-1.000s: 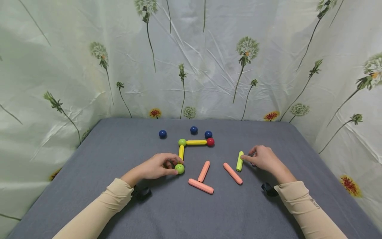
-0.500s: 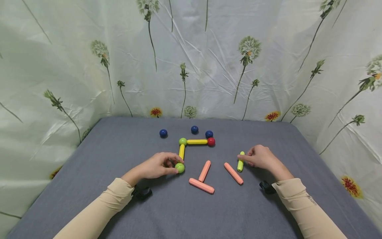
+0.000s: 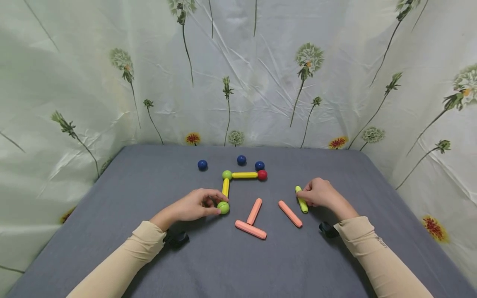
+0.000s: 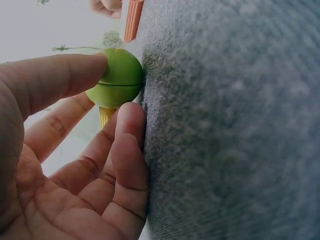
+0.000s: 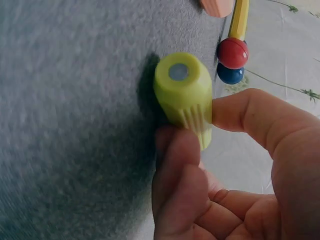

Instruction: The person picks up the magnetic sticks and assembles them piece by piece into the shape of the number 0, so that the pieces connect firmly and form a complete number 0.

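Observation:
My left hand [image 3: 199,204] holds a green ball [image 3: 223,207] between thumb and fingers at the near end of a yellow rod [image 3: 225,188]. That rod runs up to a second green ball [image 3: 227,175], from which another yellow rod [image 3: 244,175] leads right to a red ball [image 3: 262,175]. Over on the right, my right hand [image 3: 321,193] pinches a yellow-green rod [image 3: 303,205] low against the cloth. In the right wrist view, a grey disc shows in the end of this yellow-green rod [image 5: 182,80]. The fingers partly cover its side.
Two salmon rods [image 3: 254,211] [image 3: 251,229] lie mid-table with ends close together, and a third salmon rod [image 3: 290,214] lies left of my right hand. Blue balls [image 3: 202,165] [image 3: 241,160] [image 3: 259,166] sit at the back, before a flowered curtain [image 3: 268,74]. Grey cloth [image 3: 223,269] covers the table.
My right hand has shifted slightly left and taken hold of the yellow-green rod. The rod has turned, its near end swinging right. My left hand stays on the green ball.

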`<state>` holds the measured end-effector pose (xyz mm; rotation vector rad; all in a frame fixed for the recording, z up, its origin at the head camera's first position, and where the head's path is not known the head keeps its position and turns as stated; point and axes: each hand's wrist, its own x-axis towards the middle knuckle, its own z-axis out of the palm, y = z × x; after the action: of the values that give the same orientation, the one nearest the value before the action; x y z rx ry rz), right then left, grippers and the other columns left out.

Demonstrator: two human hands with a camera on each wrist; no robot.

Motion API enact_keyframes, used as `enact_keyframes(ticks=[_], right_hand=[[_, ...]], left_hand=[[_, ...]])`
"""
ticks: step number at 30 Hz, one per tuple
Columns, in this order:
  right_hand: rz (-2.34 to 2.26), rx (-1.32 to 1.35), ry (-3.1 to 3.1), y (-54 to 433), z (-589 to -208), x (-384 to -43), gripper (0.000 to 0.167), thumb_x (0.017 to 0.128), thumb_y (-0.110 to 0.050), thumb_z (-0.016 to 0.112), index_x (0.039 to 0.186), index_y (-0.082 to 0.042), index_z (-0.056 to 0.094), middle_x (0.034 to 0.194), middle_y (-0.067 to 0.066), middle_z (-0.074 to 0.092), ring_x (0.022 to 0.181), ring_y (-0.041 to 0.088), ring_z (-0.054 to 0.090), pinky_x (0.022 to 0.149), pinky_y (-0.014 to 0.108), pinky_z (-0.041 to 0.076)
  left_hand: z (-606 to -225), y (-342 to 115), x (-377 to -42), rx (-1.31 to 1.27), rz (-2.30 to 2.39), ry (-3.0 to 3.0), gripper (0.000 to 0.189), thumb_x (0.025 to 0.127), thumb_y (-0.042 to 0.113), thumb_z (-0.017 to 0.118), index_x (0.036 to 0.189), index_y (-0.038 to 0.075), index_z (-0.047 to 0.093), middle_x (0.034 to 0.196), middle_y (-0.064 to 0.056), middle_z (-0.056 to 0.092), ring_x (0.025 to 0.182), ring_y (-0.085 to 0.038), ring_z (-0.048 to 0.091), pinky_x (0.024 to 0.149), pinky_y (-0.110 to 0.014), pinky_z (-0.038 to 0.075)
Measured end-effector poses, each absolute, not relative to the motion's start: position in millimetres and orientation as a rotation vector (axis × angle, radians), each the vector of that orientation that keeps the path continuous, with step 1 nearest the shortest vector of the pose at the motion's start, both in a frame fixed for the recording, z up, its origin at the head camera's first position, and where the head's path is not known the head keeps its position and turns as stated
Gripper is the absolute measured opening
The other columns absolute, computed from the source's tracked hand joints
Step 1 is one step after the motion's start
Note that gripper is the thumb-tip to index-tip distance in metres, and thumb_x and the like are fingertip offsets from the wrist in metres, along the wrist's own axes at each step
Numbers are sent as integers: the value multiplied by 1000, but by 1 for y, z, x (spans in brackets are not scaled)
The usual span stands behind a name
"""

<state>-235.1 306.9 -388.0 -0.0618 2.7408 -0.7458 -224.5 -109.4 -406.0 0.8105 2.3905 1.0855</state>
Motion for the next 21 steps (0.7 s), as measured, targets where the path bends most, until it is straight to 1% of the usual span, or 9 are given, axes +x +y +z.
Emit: enact_keyframes(ticks=[5,9,12,16,21], right_hand=[[-774,-42,2724,300,-382,-231,27,98,-29,69,86,-6,76,66,-1,68,62,11,62,60,28,52],[-871,-59,2689,292,-376,-225,26,99,-27,70,100,-1,77,72,1,75,66,11,68,62,29,55],[-939,-86,2637,282,-372,-218,27,100,-26,71,105,0,77,76,3,78,70,12,72,64,30,56],[-998,-145,2591,265,-367,-206,25,101,-27,73,105,-2,77,79,2,79,72,13,73,65,30,55],[-1090,-217,2520,245,-365,-194,21,101,-26,74,101,-5,76,76,0,77,71,13,72,67,30,54]], left_hand=[[-408,-112,-226,822,1095,2375,35,103,20,74,138,14,71,123,-8,73,86,-13,63,71,-26,50],[-409,-114,-228,825,1112,2364,35,103,19,74,137,13,72,125,-9,73,89,-14,64,73,-27,51],[-411,-114,-229,820,1126,2354,35,103,19,75,137,13,72,126,-9,73,90,-14,65,74,-27,52],[-410,-114,-228,814,1132,2357,34,102,19,75,136,14,72,125,-7,74,92,-12,67,77,-28,54],[-409,-114,-226,803,1130,2367,33,102,19,75,135,16,73,123,-3,74,93,-12,68,79,-28,54]])
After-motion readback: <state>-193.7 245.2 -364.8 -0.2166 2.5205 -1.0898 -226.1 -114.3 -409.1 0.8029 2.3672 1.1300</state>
